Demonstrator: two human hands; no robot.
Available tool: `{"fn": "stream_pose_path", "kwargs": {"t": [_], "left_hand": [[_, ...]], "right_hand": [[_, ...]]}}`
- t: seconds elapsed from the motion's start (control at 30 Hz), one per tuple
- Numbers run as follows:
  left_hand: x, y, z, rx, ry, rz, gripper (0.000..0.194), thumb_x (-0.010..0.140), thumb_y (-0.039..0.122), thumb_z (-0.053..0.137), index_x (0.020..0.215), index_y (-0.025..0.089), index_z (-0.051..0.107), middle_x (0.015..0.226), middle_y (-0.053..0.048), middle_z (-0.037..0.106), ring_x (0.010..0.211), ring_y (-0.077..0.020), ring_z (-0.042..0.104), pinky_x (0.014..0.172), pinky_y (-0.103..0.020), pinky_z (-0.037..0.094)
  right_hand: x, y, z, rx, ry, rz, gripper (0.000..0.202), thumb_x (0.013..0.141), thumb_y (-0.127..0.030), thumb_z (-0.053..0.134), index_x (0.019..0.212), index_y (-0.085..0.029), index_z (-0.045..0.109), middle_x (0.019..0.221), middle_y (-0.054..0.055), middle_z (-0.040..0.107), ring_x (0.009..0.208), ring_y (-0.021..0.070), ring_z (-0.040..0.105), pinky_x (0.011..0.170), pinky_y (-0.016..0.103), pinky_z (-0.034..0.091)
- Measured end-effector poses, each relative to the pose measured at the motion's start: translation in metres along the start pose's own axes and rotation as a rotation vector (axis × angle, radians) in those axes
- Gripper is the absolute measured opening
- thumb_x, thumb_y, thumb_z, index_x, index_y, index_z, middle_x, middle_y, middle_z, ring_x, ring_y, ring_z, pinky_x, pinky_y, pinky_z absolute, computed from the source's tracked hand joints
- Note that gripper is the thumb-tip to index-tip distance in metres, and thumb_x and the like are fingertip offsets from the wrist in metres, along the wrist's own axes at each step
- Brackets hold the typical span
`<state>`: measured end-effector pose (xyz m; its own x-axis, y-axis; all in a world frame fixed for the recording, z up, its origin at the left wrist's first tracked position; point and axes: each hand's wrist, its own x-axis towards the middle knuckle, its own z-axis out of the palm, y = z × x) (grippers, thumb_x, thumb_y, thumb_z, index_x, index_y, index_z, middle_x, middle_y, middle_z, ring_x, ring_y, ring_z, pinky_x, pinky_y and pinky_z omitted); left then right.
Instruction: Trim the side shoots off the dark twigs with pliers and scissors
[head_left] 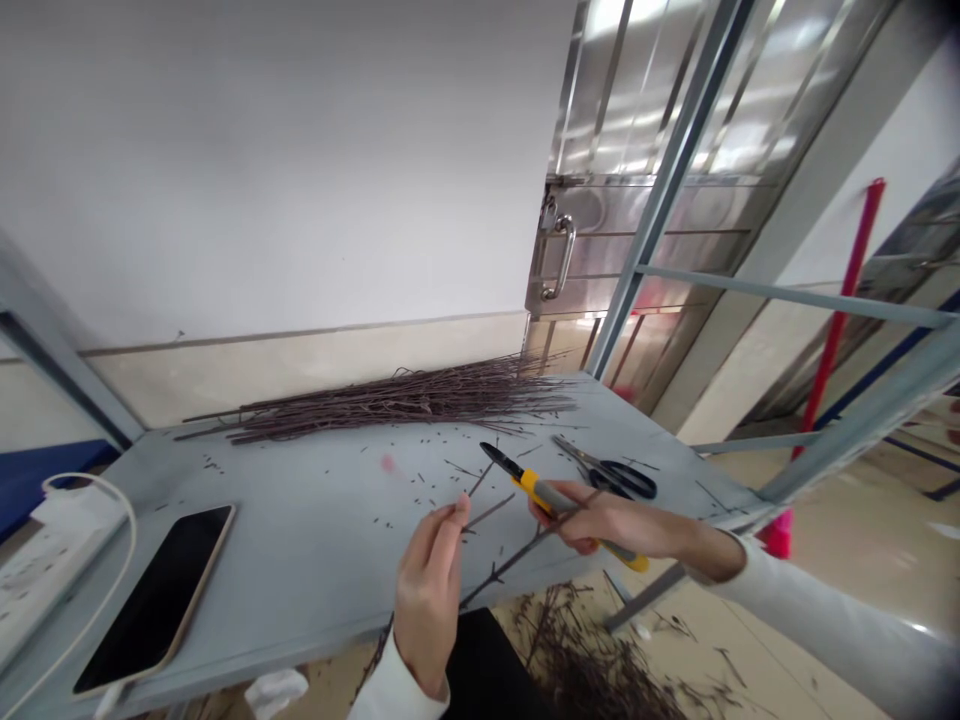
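My left hand (pixel 429 585) is closed in a pinch, and a thin dark twig (pixel 481 478) sticks up from its fingertips. A longer forked branch (pixel 517 556) slants from beside that hand up across my right hand. It is unclear whether branch and twig join. In my right hand (pixel 600 518) are yellow and grey pruning shears (pixel 541 490), gripped by the handles. Their dark blades point up and left, just beyond the twig's tip. Black-handled scissors (pixel 611 473) lie on the grey table (pixel 300 560) behind the right hand.
A long bundle of dark twigs (pixel 405 400) lies along the wall. Small clippings are scattered in front of it. At the left are a phone (pixel 161 600) and a white power strip (pixel 45 570) with a cable. Cut twigs (pixel 592 650) cover the floor below; metal posts (pixel 667 190) rise at right.
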<state>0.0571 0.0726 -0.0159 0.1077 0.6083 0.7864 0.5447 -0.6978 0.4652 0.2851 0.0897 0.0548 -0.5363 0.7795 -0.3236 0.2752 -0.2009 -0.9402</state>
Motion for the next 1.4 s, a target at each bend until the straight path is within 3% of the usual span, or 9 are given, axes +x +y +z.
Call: {"fn": "stream_pose_path", "kwargs": {"t": [0.17,0.4,0.53,0.67,0.87,1.07,1.27,1.4], "left_hand": [[-0.005,-0.007,0.003,-0.025,-0.027,0.009,0.037,0.088,0.005,0.045,0.118,0.021,0.059,0.103,-0.008,0.067,0.096,-0.0162,0.064,0.088,-0.026,0.052],[-0.005,0.002,-0.003,-0.13,-0.058,-0.095,0.037,0.087,0.008,0.047,0.115,0.024,0.063,0.104,-0.007,0.07,0.096,-0.0189,0.065,0.087,-0.027,0.051],[0.004,0.006,-0.009,-0.198,-0.094,-0.319,0.021,0.087,0.018,0.051,0.097,0.022,0.069,0.092,-0.007,0.073,0.075,-0.0174,0.066,0.073,-0.025,0.052],[0.019,0.008,-0.014,-0.297,-0.176,-0.564,0.022,0.086,0.035,0.054,0.089,0.02,0.069,0.073,-0.003,0.071,0.052,-0.0124,0.053,0.055,-0.022,0.045],[0.035,0.004,-0.013,-0.574,-0.257,-0.71,0.026,0.079,0.041,0.06,0.083,0.016,0.066,0.061,-0.001,0.065,0.047,-0.0094,0.038,0.045,-0.021,0.033],[0.045,-0.002,-0.013,-0.77,-0.28,-0.741,0.028,0.072,0.041,0.066,0.075,0.013,0.062,0.052,0.0,0.059,0.042,-0.0066,0.032,0.042,-0.021,0.027],[0.051,-0.009,-0.019,-0.833,-0.309,-0.746,0.03,0.069,0.042,0.069,0.074,0.014,0.061,0.049,0.002,0.056,0.041,-0.0054,0.031,0.04,-0.02,0.023],[0.052,-0.011,-0.021,-0.858,-0.33,-0.749,0.03,0.07,0.042,0.068,0.074,0.014,0.061,0.049,0.003,0.054,0.04,-0.0047,0.03,0.04,-0.02,0.022]], "right_hand": [[-0.005,-0.006,-0.001,-0.098,0.034,-0.016,0.009,0.073,-0.021,0.051,0.08,-0.021,0.045,0.061,-0.007,0.035,0.047,0.0061,0.031,0.046,0.022,0.026],[-0.003,0.003,0.004,-0.063,0.127,-0.036,0.008,0.068,-0.02,0.05,0.074,-0.023,0.046,0.055,-0.007,0.032,0.045,0.0084,0.03,0.045,0.024,0.025],[0.0,0.0,0.008,-0.16,0.2,-0.178,0.016,0.063,-0.021,0.054,0.078,-0.022,0.048,0.065,-0.002,0.042,0.056,0.0116,0.039,0.049,0.024,0.031],[0.007,-0.001,0.0,-0.466,0.341,-0.332,0.022,0.06,-0.018,0.057,0.08,-0.021,0.047,0.067,-0.001,0.043,0.06,0.0135,0.041,0.052,0.025,0.034],[0.029,0.01,-0.025,-0.801,0.412,-0.57,0.038,0.056,-0.018,0.06,0.091,-0.02,0.045,0.077,-0.001,0.048,0.064,0.0127,0.043,0.059,0.025,0.037],[0.038,0.005,-0.026,-0.816,0.323,-0.611,0.036,0.058,-0.016,0.053,0.092,-0.02,0.044,0.075,-0.002,0.044,0.064,0.0122,0.039,0.061,0.024,0.034],[0.034,0.0,-0.018,-0.722,0.17,-0.514,0.031,0.06,-0.016,0.051,0.09,-0.02,0.041,0.073,-0.004,0.038,0.066,0.0115,0.035,0.059,0.022,0.031],[0.032,0.006,-0.019,-0.726,0.171,-0.501,0.035,0.059,-0.015,0.052,0.092,-0.02,0.041,0.075,-0.004,0.039,0.067,0.0117,0.035,0.06,0.022,0.031]]}}
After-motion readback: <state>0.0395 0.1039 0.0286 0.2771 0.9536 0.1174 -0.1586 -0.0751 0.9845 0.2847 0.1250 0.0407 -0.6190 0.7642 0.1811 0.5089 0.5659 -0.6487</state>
